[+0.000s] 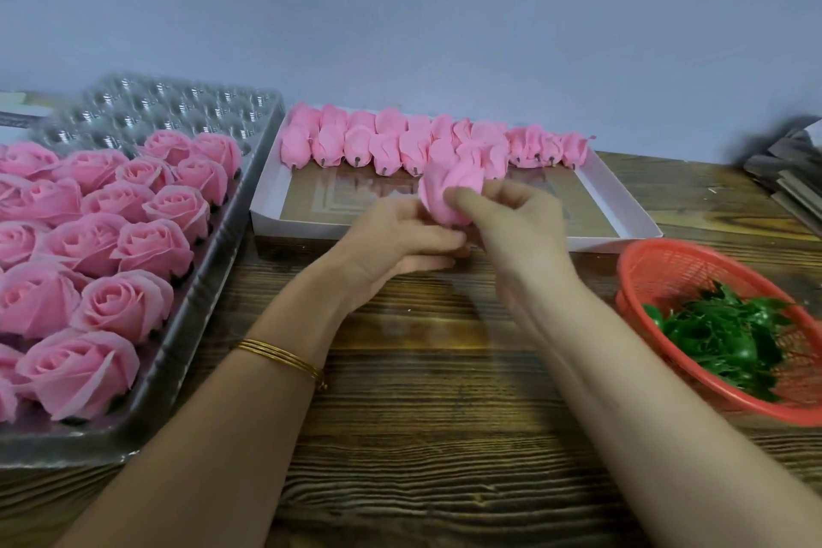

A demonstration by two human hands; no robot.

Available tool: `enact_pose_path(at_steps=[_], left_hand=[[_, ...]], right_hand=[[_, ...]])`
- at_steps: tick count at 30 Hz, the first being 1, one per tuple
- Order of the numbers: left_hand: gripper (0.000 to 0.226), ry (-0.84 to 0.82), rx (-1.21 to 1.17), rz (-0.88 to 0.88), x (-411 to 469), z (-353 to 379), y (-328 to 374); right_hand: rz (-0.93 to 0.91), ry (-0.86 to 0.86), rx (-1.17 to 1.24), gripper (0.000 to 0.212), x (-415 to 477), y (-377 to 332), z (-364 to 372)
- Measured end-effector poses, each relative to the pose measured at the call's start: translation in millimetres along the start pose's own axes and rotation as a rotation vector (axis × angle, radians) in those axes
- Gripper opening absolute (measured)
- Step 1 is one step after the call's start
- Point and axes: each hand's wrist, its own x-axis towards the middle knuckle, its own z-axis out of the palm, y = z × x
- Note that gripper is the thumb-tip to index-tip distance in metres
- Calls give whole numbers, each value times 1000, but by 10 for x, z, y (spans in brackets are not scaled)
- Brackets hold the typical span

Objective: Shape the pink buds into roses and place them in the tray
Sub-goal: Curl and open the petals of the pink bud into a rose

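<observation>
A dark wooden table [422,436] is seen from above, with a shallow white box [302,229] set at its far middle, against a pale wall. Left of the box, almost touching it, a clear plastic tray [169,102] is laid with its long side running far to near. It is packed with open pink roses [151,245] facing up, and bare cups show at its far end. Along the far wall of the box, a row of pink buds [400,138] is laid side by side, long axes running far to near and dark stem ends pointing toward the viewer. Bare brown floor is shown between them and the near wall. Right of the box, near its corner, a red mesh basket [658,254] of green leaves [729,338] is tilted toward the viewer. Bare wood lies nearer than the box, between tray and basket.

Over the near wall of the box, one bud [445,191] is held roughly upright, its petal end up and away and its stem end hidden. The left hand [400,236] is curled beneath it. The right hand [511,218] pinches its side with thumb and forefinger. A gold bracelet [284,358] is worn on the left wrist.
</observation>
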Motion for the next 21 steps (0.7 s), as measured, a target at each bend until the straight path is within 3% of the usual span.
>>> enact_pose_path(at_steps=[5, 14, 21], left_hand=[[45, -61, 12, -12, -42, 10, -32], [44, -58, 97, -36, -52, -29, -82], [37, 27, 183, 73, -81, 20, -116]], right_hand=[[32, -50, 70, 13, -169, 187, 25], [81, -119, 192, 17, -157, 305, 21], [87, -132, 201, 22, -160, 326, 11]])
